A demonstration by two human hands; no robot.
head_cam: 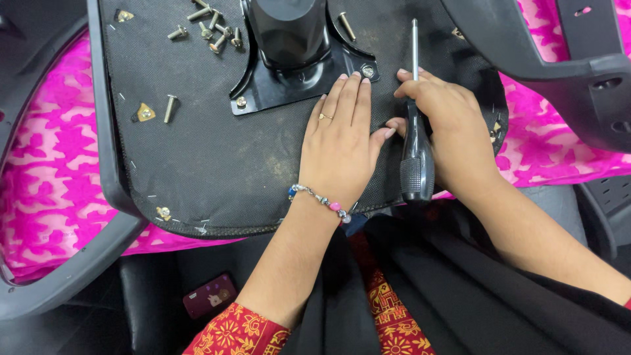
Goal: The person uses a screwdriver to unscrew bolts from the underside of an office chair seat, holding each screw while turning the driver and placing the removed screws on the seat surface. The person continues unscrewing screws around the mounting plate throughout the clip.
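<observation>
My left hand point(342, 141) lies flat, fingers together, on the black fabric underside of an upturned chair seat point(190, 151), its fingertips at the edge of the black metal base plate point(289, 82). My right hand point(447, 125) grips a screwdriver point(416, 158) with a black handle; its metal shaft points away from me, past the plate's right corner. A bolt point(368, 70) sits in that corner of the plate, just beyond my left fingertips.
Several loose bolts point(210, 29) lie on the seat at the top left, one more bolt point(171, 107) beside a brass fitting point(144, 113). Black chair armrests point(565, 72) flank the seat. Pink patterned cloth point(52, 164) lies beneath. A phone point(209, 294) rests near my lap.
</observation>
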